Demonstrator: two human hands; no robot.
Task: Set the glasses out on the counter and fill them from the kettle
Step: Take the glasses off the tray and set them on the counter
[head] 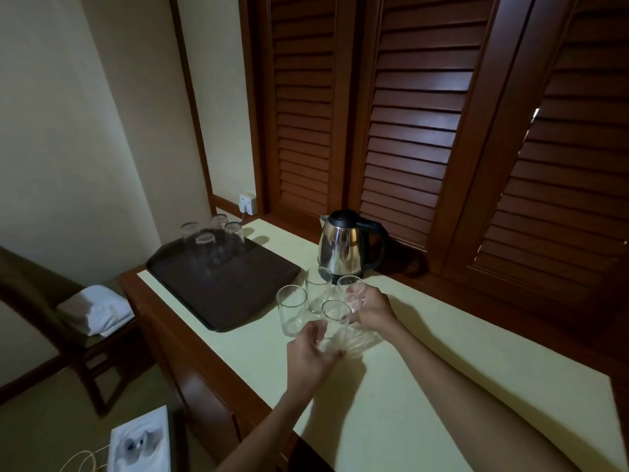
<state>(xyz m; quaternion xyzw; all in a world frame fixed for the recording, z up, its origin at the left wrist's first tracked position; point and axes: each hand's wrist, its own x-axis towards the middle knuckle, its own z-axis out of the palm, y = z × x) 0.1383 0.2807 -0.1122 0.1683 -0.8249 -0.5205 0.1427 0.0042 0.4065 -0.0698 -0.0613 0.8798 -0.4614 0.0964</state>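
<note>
Several clear glasses stand upright in a cluster on the pale counter (pixel 442 369), just in front of a steel kettle (pixel 340 250) with a black lid and handle. My left hand (pixel 311 359) is closed round the base of the nearest glass (pixel 335 315). My right hand (pixel 374 311) is wrapped round the right-hand glass (pixel 350 287). Two more glasses (pixel 291 308) (pixel 318 291) stand free to the left. Several other glasses (pixel 211 240) sit upside down at the far end of a dark brown tray (pixel 221 287).
Louvred wooden shutters (pixel 425 131) rise right behind the kettle. A wall socket (pixel 247 202) with a plugged-in cord is at the back left. A chair with a folded white towel (pixel 95 310) stands left of the counter. A white box (pixel 139 441) lies low at left.
</note>
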